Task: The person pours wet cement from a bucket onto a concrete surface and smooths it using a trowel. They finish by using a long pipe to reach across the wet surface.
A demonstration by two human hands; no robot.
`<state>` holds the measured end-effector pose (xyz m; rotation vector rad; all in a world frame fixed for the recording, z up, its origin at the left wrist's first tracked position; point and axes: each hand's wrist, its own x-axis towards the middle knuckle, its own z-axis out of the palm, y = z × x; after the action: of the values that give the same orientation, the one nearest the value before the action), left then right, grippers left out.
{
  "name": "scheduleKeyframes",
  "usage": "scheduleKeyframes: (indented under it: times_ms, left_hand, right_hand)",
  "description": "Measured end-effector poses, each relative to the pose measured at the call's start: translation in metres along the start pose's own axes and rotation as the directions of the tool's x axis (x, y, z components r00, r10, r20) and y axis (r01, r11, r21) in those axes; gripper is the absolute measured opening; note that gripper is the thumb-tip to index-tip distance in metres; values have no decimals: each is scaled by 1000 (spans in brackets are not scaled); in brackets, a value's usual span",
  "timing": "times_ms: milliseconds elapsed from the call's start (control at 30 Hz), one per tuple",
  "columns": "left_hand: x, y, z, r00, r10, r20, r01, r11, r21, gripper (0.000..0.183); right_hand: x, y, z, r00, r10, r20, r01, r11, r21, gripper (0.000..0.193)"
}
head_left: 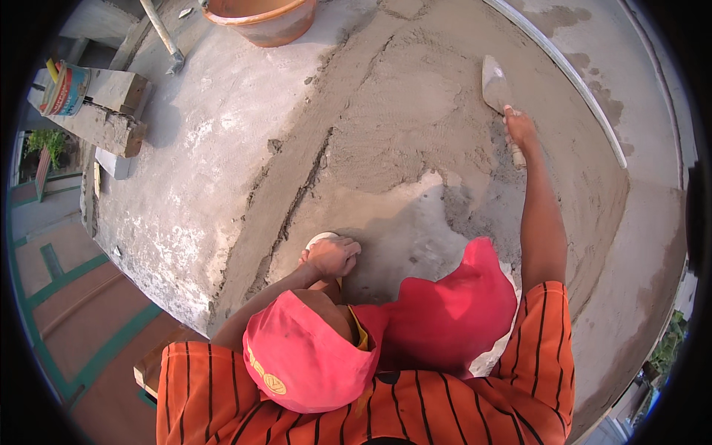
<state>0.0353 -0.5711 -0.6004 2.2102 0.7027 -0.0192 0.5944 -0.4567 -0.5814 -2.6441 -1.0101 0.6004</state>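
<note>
My right hand (521,130) grips the handle of a pointed trowel (495,83), its blade lying at the surface of wet grey mortar (415,89). The right arm is stretched far forward. My left hand (332,256) is nearer to me, fingers curled, above my bent left leg; its underside is hidden. A pale rounded edge (322,239) shows just beyond it, too covered to name. Red shorts (452,315) cover my bent legs. Around the right hand the mortar is partly smoothed, with a rough broken edge towards me.
An orange-brown basin (263,24) stands at the far left of the mortar. A handled tool (165,37) lies beside it. Further left, a small bucket (67,90) sits by concrete blocks (111,122). A long pale straightedge (558,63) borders the mortar on the right.
</note>
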Motion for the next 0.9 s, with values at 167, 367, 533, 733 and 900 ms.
scheduleKeyframes:
  times_ms: [167,367,533,733,900]
  left_hand:
    - [1,1,-3,999,23,30,-24,999,22,9]
    - [1,5,-4,989,-27,143,16,997,81,11]
    - [-1,2,0,994,-14,112,9,999,44,11]
    - [-5,0,-1,998,-34,49,32,999,40,11]
    - [4,3,-4,996,-16,91,11,998,61,12]
  right_hand:
    - [-63,-55,-2,864,-4,504,-154,950,273,43]
    - [-155,-109,27,662,-108,741,-62,978,198,41]
    - [-195,-90,63,630,-452,631,488,863,132,44]
    - [-191,-126,1,742,-428,516,633,700,-330,46]
    - [-120,-135,-9,881,-285,378,335,939,-74,59]
